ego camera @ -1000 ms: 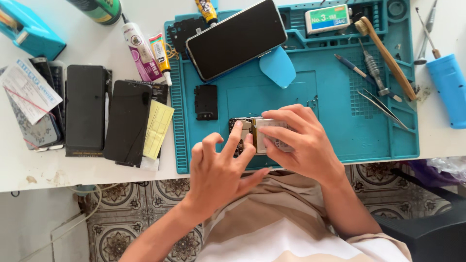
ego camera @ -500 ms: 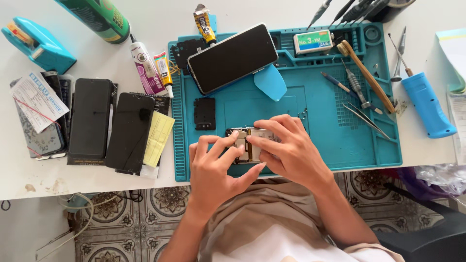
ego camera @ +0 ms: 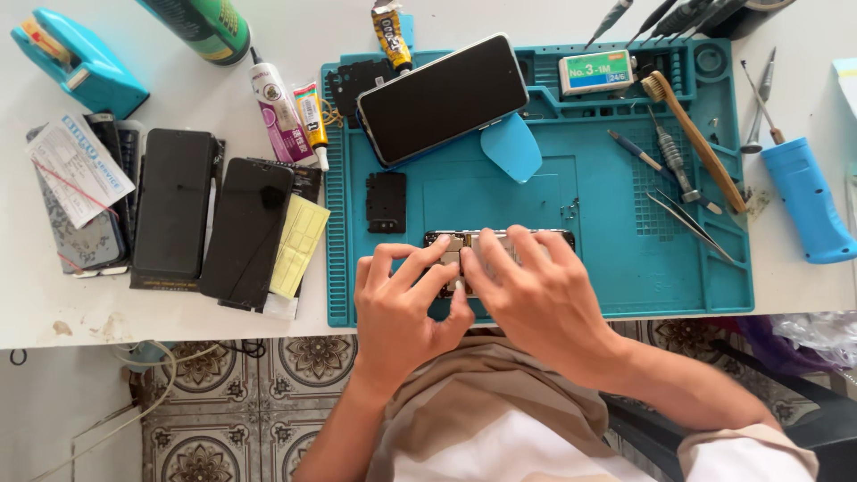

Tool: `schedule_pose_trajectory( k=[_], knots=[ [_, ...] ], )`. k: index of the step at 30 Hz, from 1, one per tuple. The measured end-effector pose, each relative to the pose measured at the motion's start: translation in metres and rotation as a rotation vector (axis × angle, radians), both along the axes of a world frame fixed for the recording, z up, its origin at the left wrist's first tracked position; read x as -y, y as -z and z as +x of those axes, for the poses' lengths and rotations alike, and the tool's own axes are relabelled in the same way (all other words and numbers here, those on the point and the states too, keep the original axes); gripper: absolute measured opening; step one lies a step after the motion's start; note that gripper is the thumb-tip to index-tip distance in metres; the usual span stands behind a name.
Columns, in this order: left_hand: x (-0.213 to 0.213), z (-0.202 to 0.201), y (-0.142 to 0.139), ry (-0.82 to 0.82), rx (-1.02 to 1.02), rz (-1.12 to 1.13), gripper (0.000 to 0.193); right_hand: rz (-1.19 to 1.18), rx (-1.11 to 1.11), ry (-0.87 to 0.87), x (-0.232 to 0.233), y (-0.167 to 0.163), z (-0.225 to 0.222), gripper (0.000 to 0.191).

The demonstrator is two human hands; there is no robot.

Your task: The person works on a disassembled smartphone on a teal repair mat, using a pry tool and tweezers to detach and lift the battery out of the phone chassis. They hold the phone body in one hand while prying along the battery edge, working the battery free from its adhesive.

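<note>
An opened phone body (ego camera: 451, 241) lies flat on the teal work mat (ego camera: 616, 295) near the table's front edge. Both hands rest on it. My left hand (ego camera: 397, 308) covers its lower left part, fingertips on the exposed inner parts. My right hand (ego camera: 540, 299) lies over the middle and right part, fingers pressing down beside the left fingertips. Only the phone's top edge and a strip of its metal interior show between the fingers.
A dark phone screen (ego camera: 444, 96), a blue plastic pick (ego camera: 512, 148) and a small black plate (ego camera: 386, 202) lie further back on the mat. Tweezers (ego camera: 692, 228), a brush (ego camera: 698, 138) and screwdrivers sit right. Several phones (ego camera: 245, 228) and glue tubes (ego camera: 278, 105) lie left.
Both hands have stayed on the phone body, with the fingers shifting a little over it. The camera view has moved, so the mat sits slightly differently in frame.
</note>
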State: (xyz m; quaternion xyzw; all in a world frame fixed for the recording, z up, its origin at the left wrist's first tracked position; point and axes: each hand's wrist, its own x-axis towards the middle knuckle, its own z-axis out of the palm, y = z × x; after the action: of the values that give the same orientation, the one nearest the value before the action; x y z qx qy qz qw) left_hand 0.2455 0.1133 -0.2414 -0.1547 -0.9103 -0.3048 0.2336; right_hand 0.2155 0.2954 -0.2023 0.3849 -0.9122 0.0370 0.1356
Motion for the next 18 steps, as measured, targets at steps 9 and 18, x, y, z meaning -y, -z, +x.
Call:
schedule_pose_trajectory(
  k=[9, 18],
  knots=[
    [0.006, 0.015, -0.027, 0.012, -0.006, 0.032, 0.026, 0.238, -0.064, -0.111, 0.018, -0.03, 0.006, 0.025],
    [0.002, 0.033, -0.023, -0.028, 0.006, 0.047, 0.021, -0.068, 0.064, -0.144, 0.012, -0.015, 0.01, 0.024]
  ],
)
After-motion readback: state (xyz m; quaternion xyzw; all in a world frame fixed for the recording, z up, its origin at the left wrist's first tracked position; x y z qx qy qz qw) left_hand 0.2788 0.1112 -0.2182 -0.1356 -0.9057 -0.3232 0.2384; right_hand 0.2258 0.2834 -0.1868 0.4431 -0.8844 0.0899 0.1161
